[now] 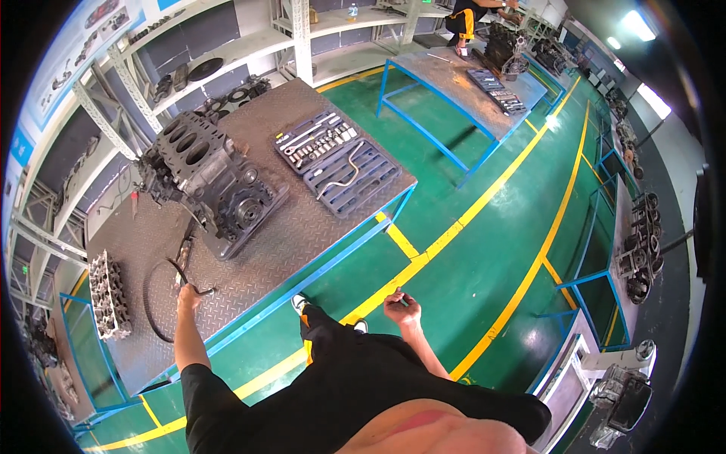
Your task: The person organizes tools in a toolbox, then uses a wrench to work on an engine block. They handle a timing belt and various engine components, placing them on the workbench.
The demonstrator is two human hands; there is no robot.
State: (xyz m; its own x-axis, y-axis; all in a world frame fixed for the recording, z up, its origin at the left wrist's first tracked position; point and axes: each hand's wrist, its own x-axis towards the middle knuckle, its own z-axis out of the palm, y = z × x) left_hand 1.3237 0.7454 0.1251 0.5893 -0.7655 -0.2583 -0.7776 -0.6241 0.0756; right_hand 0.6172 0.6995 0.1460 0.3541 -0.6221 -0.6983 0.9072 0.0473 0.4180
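Left hand (pixel 189 297): fingers curled around a slim dark tool (pixel 206 291) at the workbench (pixel 249 284) edge. Black belt (pixel 147 299): 9 o'clock from this hand, on the bench. Engine block (pixel 204 178): 12 o'clock. Socket set (pixel 333 163): between 1 and 2 o'clock. Right hand (pixel 402 309): half-curled, 3 o'clock; any grip cannot be determined.

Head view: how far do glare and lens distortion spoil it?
Head view: the ceiling lamp is blown out and glare spots the green floor; head view: a yellow floor line bows and the corners are black; head view: the engine block and black belt by the left hand look fairly clear.
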